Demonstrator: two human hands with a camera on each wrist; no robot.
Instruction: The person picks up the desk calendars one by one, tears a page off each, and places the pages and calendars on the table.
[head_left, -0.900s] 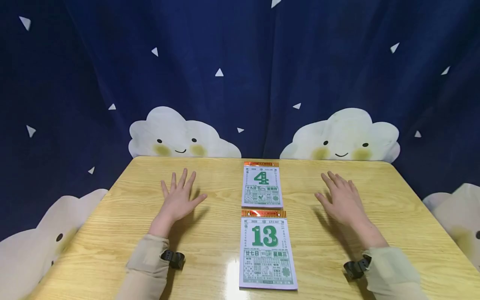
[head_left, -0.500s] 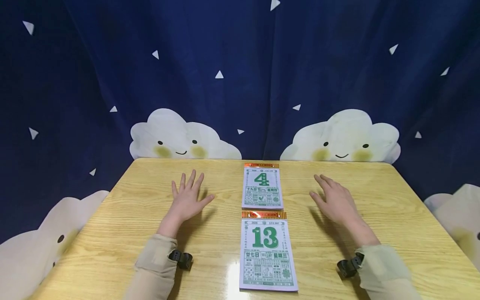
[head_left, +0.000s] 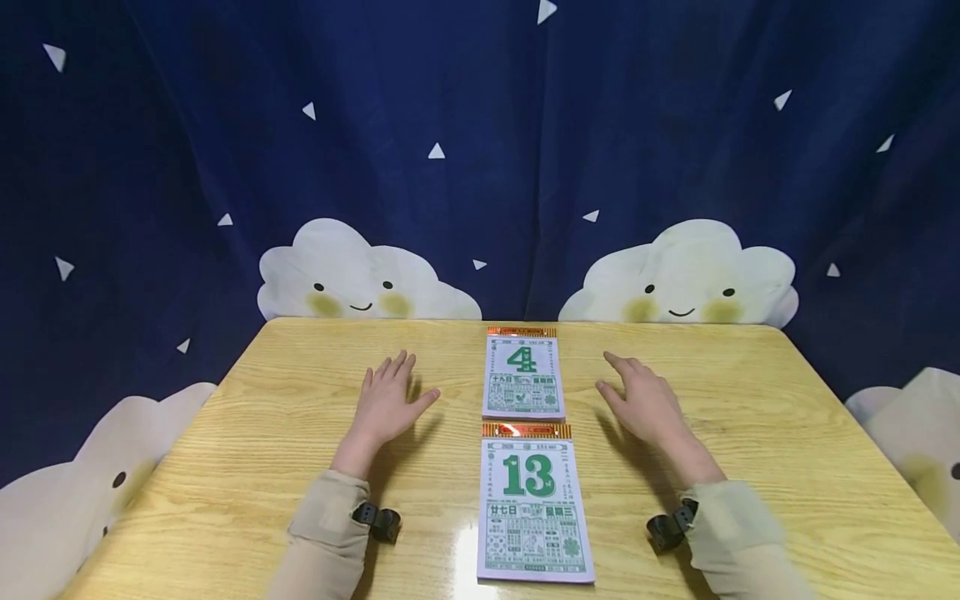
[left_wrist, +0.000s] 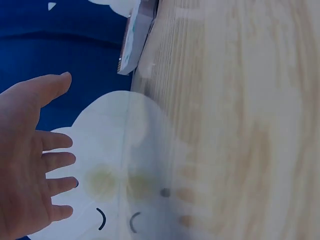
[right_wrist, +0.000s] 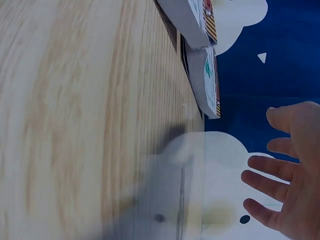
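Two tear-off calendar pads lie in line on the table, one behind the other. The far calendar (head_left: 522,375) bears a green 4, and the near calendar (head_left: 534,508) a green 13; each has a red and gold top strip. To their left, my left hand (head_left: 386,404) hovers above the wood, fingers extended and thumb pointing toward the pads. My right hand (head_left: 645,404) hovers on the other side, fingers slightly bent, nearest to the far calendar. Neither hand touches anything. The right wrist view catches the thick page edges of the far calendar (right_wrist: 205,82).
The pale wooden table (head_left: 247,467) spreads out on both sides of the pads. At its back edge hangs a dark blue curtain (head_left: 375,100) with white triangles and smiling clouds. A black wrist camera (head_left: 377,522) is strapped by each sleeve cuff.
Both hands have moved inward toward the calendars, the left one rightward and the right one leftward. The left fingers have drawn closer together. The calendars stay where they were.
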